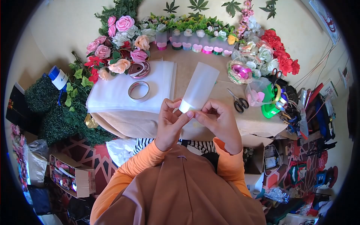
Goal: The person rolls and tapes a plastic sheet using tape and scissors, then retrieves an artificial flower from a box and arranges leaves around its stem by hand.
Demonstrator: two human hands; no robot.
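Observation:
Between my two hands I hold up a translucent white sheet rolled into a tube, tilted slightly to the right. A pale shiny band, perhaps tape or ribbon, runs round its lower end. My left hand pinches that end from the left, thumb pressed on the band. From the right, my right hand grips the same end with its thumb and bent fingers. Both thumbs nearly meet at the front. Left of the tube, a roll of clear tape lies on a stack of translucent sheets.
Black-handled scissors lie right of my hands, near a green tape dispenser and a clear box of pink hearts. A ribbon spool sits behind the tape. Along the back stand several finished tubes with heart labels and artificial flowers.

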